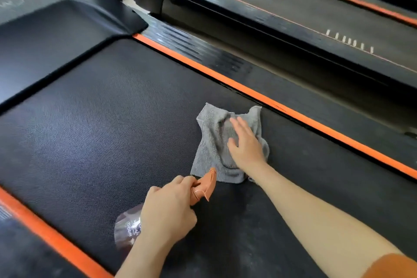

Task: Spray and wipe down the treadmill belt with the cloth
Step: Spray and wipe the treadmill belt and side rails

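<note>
The dark textured treadmill belt (112,131) is filling most of the view, running from lower right toward upper left. A second treadmill (316,11) is standing parallel to it at upper right, blurred by camera motion. The black motor hood (56,36) is sitting at the far end of the belt, at upper left. Two orange edge strips are bordering the belt, one along the far side (248,90) and one along the near side (52,235).

The grey terry cloth (211,140) is lying crumpled on the belt, right of centre and near the far orange strip without touching it. The right hand (246,144) is resting on top of the cloth with its fingers straight and lightly spread, palm down, pressing the fabric against the belt; the cloth is showing on all sides of the hand. The bare right forearm is reaching in from the lower right corner, where an orange sleeve (392,266) is showing.

The left hand (169,212) is hovering just nearer the camera than the cloth, fingers curled around the neck of a spray bottle (127,230). The bottle's body is pointing back toward the lower left, its label too blurred to read. Its orange spray head (205,184) is pointing toward the cloth's near edge and overlapping it in the view; whether they are touching cannot be told.
</note>
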A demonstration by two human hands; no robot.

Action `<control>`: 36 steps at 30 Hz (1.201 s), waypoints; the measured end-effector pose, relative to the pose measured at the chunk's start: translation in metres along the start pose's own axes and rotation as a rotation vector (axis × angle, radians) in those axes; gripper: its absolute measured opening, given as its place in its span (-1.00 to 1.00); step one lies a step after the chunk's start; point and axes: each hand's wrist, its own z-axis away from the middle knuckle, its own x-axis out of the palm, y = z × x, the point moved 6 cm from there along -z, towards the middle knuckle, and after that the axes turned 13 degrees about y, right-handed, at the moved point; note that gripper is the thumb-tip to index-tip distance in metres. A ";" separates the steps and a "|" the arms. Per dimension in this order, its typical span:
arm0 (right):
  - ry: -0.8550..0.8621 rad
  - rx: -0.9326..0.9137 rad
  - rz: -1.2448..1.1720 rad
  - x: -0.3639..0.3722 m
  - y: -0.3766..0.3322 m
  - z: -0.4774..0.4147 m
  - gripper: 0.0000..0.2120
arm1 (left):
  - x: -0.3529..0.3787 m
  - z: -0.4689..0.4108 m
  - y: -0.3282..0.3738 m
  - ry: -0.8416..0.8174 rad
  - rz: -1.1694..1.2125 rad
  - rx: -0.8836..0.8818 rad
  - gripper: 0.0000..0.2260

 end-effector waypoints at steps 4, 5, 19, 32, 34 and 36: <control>0.254 0.327 0.170 -0.046 0.046 0.018 -0.42 | -0.003 0.004 0.002 0.031 0.013 -0.019 -0.58; 0.209 0.440 0.191 -0.047 0.056 0.024 -0.40 | -0.004 0.005 0.002 0.028 0.017 -0.014 -0.58; 0.376 0.148 -0.555 -0.148 -0.019 0.005 -0.86 | 0.000 0.016 -0.001 0.025 0.027 -0.016 -0.46; -0.691 -0.259 0.059 0.013 -0.060 0.134 -0.54 | -0.027 0.024 -0.028 0.212 0.249 -0.229 -0.41; -0.377 -0.202 -0.014 -0.006 -0.051 0.111 -0.62 | -0.027 0.024 -0.029 0.214 0.254 -0.235 -0.42; -0.069 -0.185 0.046 -0.026 -0.036 0.086 -0.73 | -0.026 0.025 -0.031 0.217 0.255 -0.234 -0.42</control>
